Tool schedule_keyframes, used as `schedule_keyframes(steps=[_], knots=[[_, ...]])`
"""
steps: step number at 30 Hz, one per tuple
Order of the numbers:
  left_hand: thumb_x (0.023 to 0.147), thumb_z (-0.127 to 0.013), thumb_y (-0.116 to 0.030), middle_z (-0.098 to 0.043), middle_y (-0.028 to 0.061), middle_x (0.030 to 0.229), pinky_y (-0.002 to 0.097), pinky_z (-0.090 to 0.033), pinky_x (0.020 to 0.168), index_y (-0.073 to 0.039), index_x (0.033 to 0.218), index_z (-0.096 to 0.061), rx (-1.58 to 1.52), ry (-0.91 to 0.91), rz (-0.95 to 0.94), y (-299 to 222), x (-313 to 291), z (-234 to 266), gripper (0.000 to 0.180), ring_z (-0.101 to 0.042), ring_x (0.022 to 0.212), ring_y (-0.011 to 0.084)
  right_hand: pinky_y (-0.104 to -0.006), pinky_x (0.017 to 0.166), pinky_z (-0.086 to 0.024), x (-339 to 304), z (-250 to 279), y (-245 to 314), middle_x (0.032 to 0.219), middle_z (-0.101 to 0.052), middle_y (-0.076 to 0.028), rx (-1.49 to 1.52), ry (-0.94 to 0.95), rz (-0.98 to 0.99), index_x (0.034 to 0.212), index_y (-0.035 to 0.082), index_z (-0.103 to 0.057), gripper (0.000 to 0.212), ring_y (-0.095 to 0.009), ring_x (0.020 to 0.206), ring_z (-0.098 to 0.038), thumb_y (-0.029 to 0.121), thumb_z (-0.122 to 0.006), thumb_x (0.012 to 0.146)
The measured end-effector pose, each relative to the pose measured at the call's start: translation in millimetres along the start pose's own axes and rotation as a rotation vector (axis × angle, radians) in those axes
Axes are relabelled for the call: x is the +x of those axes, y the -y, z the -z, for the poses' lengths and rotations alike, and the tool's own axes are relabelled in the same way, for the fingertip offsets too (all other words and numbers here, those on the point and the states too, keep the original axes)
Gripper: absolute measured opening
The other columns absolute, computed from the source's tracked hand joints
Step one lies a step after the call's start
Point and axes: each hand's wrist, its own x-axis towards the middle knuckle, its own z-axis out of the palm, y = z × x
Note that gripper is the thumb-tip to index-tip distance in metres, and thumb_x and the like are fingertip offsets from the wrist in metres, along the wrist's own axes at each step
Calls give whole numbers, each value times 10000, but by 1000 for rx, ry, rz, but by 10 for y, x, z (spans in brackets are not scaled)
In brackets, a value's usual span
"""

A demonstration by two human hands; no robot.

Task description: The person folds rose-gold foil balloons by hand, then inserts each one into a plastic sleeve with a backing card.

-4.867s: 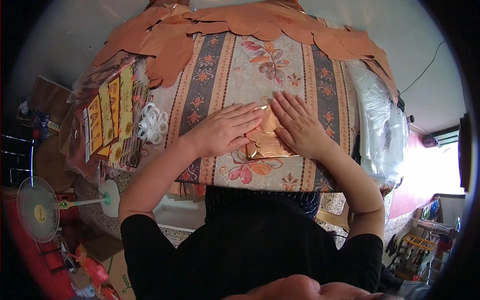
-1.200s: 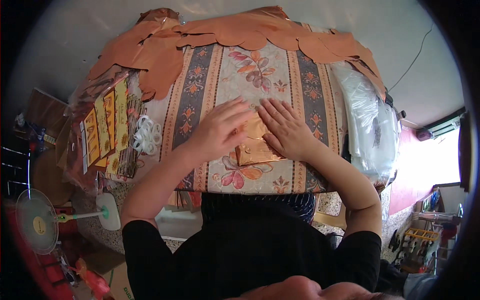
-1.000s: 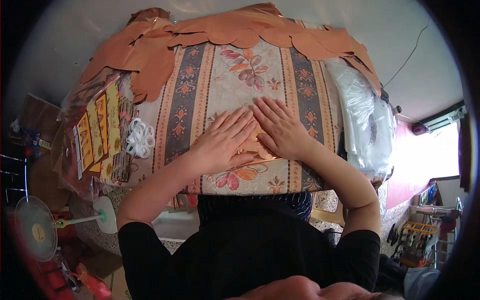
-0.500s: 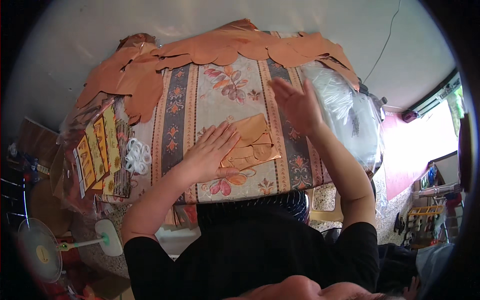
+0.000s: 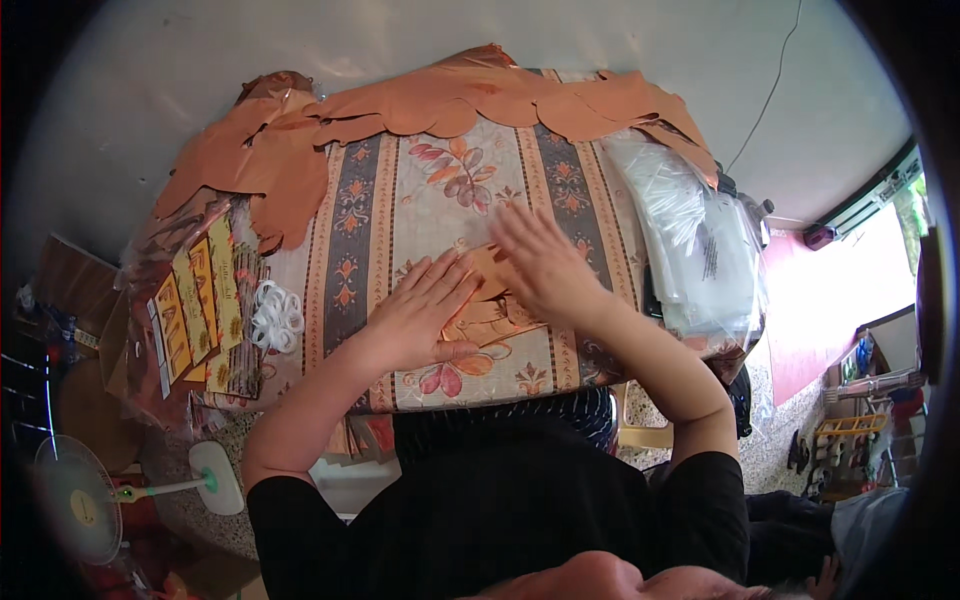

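A folded piece of shiny copper-orange foil (image 5: 495,322) lies on the patterned tablecloth (image 5: 460,150) near the front edge. My left hand (image 5: 425,305) rests flat on its left side, fingers stretched out and together, holding nothing. Over the foil's right part is my right hand (image 5: 545,262), open with fingers extended and slightly blurred; whether it touches the foil I cannot tell. Both hands cover much of the foil. Large scalloped copper-orange sheets (image 5: 500,95) lie along the table's far edge and down its left side.
At the left are yellow printed cards (image 5: 208,300) in a stack, beside a bundle of white ribbon loops (image 5: 275,316). Clear plastic bags (image 5: 695,240) pile up on the right. A fan (image 5: 85,490) stands on the floor at lower left. A pale wall rises behind the table.
My right hand has swung left and down from the right of the foil to over its right part. My left hand stays on the foil in the same place.
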Motion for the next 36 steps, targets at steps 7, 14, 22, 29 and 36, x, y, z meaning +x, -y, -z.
schedule_keyframes(steps=[7,14,22,29,36], knots=[[896,-437,-673,-173,177,1596,448,-99,1206,-46,1527,-217,26,-11,-12,14,20,-1,916,-119,1490,312,-460,1191,-148,-52,-258,-17,1534,-317,-204,-102,139,93,1467,-18,-327,657,-357,1452,-238,382,-461,963],[911,-496,-597,-186,174,1594,434,-117,1205,-29,1526,-213,-37,-14,19,53,-153,53,884,-140,1489,297,-451,1191,-151,-62,-217,-30,1544,-297,-209,-127,152,80,1482,-9,-301,669,-359,1449,-243,380,-458,960],[933,-553,-198,-407,181,1490,432,-267,1166,9,1411,-445,-233,-294,171,342,-653,221,532,-328,1424,308,-454,1190,-149,-106,-273,-31,1540,-295,-221,-156,158,99,1485,-12,-292,657,-362,1443,-254,388,-422,980],[908,-549,-110,-434,175,1470,447,-269,1165,-1,1384,-479,-202,-222,-71,46,-320,-17,493,-354,1410,304,-460,1192,-143,-177,-201,28,1551,-271,-219,-134,211,141,1486,-15,-290,657,-355,1454,-233,377,-434,979],[753,-753,-264,-583,145,1330,467,-343,1114,-3,1241,-604,-89,-299,-41,-570,-800,-76,573,-484,1325,284,-463,1194,-139,-570,31,503,1563,-250,-213,-63,296,180,1486,-36,-276,703,-365,1463,-210,369,-475,947]])
